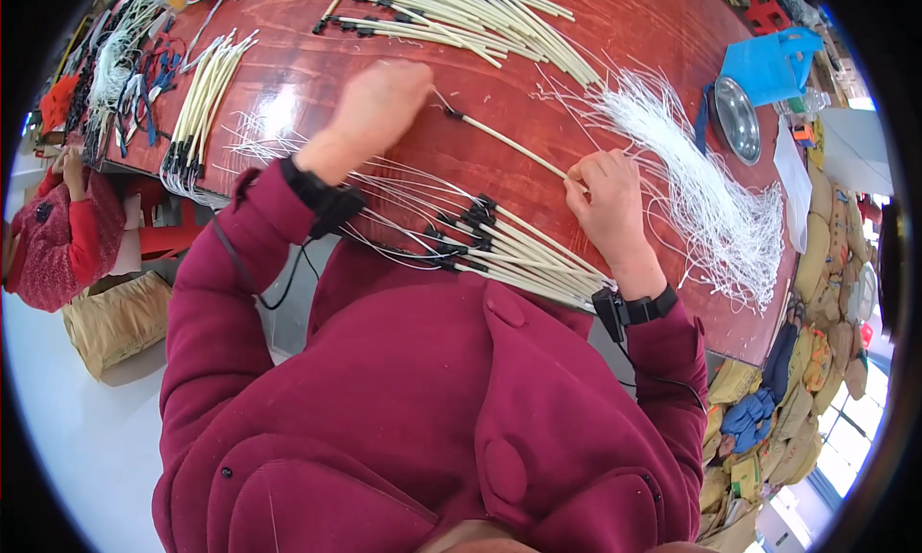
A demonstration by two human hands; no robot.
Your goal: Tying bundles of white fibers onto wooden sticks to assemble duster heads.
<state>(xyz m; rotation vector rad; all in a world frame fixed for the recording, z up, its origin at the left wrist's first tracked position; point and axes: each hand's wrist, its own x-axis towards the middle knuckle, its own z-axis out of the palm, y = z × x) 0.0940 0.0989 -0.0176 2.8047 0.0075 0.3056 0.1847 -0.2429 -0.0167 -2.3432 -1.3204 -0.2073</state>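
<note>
My right hand (610, 200) pinches one end of a thin cream-coloured stick (514, 143), which slants up to the left over the table. A black fitting sits at the stick's far end, and a short thin string (441, 99) runs from there to my left hand (382, 102). The left hand is closed and somewhat blurred, its fingertips hidden; the string leads into it. Close to my body, below both hands, lies a bundle of sticks with black ends (528, 255), their white strings trailing left under my left wrist.
Loose white strings (706, 183) are heaped on the red table (317, 35) at right, by a metal bowl (737, 121) and a blue container (773, 65). More sticks (490, 20) lie at the far side, another bundle (206, 97) at left. A person (72, 227) sits far left.
</note>
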